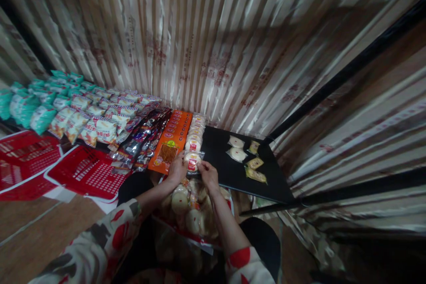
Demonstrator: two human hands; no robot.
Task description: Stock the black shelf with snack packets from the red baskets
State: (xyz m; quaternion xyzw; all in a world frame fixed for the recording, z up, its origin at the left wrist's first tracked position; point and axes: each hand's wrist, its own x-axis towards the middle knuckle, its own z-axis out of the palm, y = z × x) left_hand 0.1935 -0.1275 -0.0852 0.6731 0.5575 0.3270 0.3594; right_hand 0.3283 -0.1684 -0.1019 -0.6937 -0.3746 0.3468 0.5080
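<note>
At the front edge of the black shelf, a clear packet of round white crackers (192, 162) with a red label lies between my two hands. My left hand (178, 170) pinches its left side, and my right hand (208, 175) grips the right side between thumb and fingers. Behind it, a row of similar packets (195, 133) runs back toward the curtain. Below my forearms, a red-rimmed basket (232, 206) holds more wrapped round crackers (193, 221); my arms cover part of it. An orange snack bag (175, 135) lies just left of my left hand.
Several small wrapped snacks (255, 163) and white round ones (237, 155) lie on the black shelf (216, 155). Leftward are dark packets (141, 137), white bags (104, 128) and green bags (43, 117). Red baskets (89, 171) stand at left. Metal posts (333, 86) slant at right.
</note>
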